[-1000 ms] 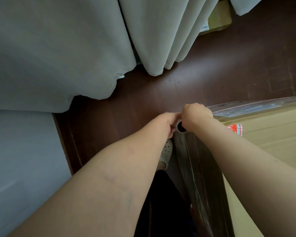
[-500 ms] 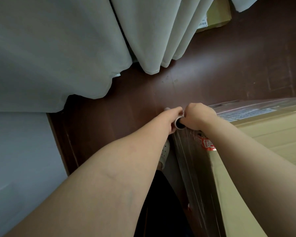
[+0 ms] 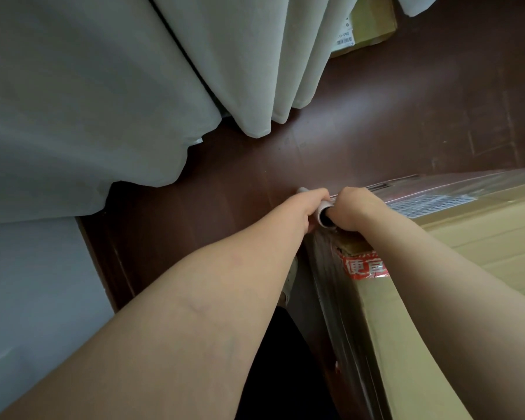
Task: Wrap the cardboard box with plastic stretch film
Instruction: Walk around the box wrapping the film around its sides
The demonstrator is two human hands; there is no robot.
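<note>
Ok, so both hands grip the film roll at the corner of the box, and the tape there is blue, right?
No: the tape is red, not blue, as the head view shows. The left hand and right hand do both grip the film roll at the corner of the box.

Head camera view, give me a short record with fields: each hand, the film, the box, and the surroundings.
left hand: grips the roll of clear plastic stretch film
right hand: grips the same roll by its open core end
film sheet: runs down the near side of the large brown cardboard box
label: red sticker at the box's near corner
surroundings: dark brown floor, pale grey curtain
</note>
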